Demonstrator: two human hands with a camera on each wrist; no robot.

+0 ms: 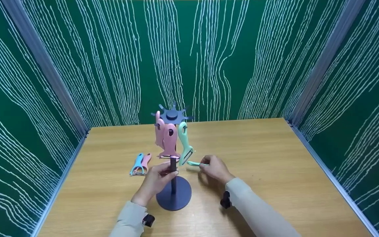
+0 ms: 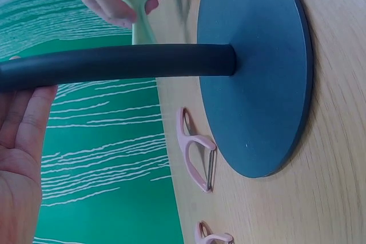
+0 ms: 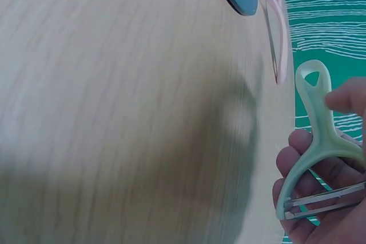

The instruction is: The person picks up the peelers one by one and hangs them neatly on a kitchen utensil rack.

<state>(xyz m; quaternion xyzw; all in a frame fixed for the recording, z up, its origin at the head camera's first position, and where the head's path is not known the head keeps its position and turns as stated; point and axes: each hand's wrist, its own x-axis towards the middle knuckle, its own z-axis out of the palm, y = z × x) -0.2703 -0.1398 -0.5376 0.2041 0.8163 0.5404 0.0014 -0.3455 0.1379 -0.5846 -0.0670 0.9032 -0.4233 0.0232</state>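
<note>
My left hand (image 1: 156,180) grips the dark post (image 2: 143,61) of a peeler stand, above its round base (image 1: 179,197). To the right of the stand, my right hand (image 1: 216,169) holds a light green Y-shaped peeler (image 3: 320,124). In the right wrist view the thumb presses on its handle, fingers lie behind it, and the looped handle end points away from the palm. Pink peelers (image 1: 169,140) and one green peeler (image 1: 183,138) hang by their handle holes from the stand's hooked top (image 1: 172,114), blades down.
A blue peeler (image 1: 138,163) and a pink peeler (image 1: 146,160) lie side by side on the wooden table (image 1: 110,197), left of the stand. Green walls (image 1: 202,59) with wavy white lines enclose the back and sides. Grey metal posts (image 1: 327,59) stand at the corners.
</note>
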